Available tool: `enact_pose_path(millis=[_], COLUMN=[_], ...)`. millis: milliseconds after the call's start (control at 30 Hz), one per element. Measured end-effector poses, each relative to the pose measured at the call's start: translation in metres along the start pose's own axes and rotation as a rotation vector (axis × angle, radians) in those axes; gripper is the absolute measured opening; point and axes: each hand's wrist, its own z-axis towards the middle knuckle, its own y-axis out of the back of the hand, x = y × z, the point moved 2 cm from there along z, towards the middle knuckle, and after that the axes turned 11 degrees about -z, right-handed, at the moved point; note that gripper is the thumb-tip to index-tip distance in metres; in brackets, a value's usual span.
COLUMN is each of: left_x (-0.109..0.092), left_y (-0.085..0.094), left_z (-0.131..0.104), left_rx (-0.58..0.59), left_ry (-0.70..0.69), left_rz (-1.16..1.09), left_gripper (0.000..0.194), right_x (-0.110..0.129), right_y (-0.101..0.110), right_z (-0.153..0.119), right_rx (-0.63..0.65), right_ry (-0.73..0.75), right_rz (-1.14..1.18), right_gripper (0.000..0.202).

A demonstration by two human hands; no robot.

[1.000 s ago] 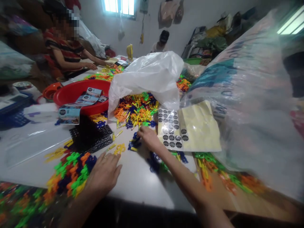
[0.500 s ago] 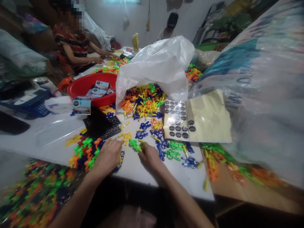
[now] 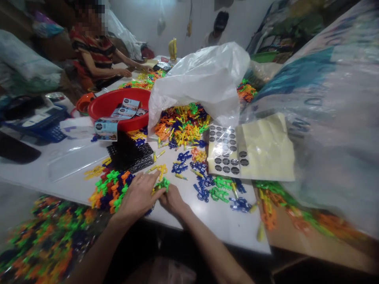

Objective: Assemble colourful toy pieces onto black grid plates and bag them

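My left hand [image 3: 140, 193] and my right hand [image 3: 172, 200] meet near the front edge of the table. A small green plastic figure [image 3: 163, 184] is between them, partly covered by the fingers. My left thumb and fingers close around its left side, while my right fingers grip it from the right. Just beyond my left fingertips lies a yellow plastic figure [image 3: 162, 170]. Beside my left hand sits a pile of green, orange and dark blue figures [image 3: 109, 189]. Blue figures [image 3: 203, 187] and green figures [image 3: 220, 189] lie right of my right hand.
A white plastic bag [image 3: 201, 75] spills colourful pieces mid-table. Sticker sheets [image 3: 266, 150] lie to its right, black cards [image 3: 130, 154] and a red basin [image 3: 100, 104] to its left. A large filled bag [image 3: 334, 118] stands right. Two people work across the table.
My right hand has moved left with the green figure, bringing it to my left hand. My left fingers have come up around it. The view has shifted slightly.
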Motion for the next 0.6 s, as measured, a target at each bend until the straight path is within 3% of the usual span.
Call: enact_pose_path(millis=[200,333,433,533,600], left_x=[0.009,0.009,-0.018,-0.068,-0.097], left_y=[0.001,0.007,-0.001,-0.028,-0.049], left_z=[0.009,0.006,-0.017,-0.036,-0.032], left_rx=[-0.047,-0.02,0.035,0.04,0.032], left_ry=[-0.023,0.007,-0.082,-0.348,-0.426], left_rz=[0.015,0.043,-0.009,-0.151,-0.17], left_gripper=[0.035,0.026,0.024,0.021,0.016], right_x=[0.011,0.017,0.015,0.004,-0.004], right_y=[-0.002,0.002,0.004,0.008,0.015], right_z=[0.023,0.017,-0.023,-0.067,-0.086], right_rx=[0.183,0.191,0.093,0.004,-0.065], right_ry=[0.074,0.114,0.104,0.016,-0.051], right_rz=[-0.304,-0.292,-0.198,-0.167,-0.188], right_gripper=[0.027,0.02,0.02,0.021,0.022])
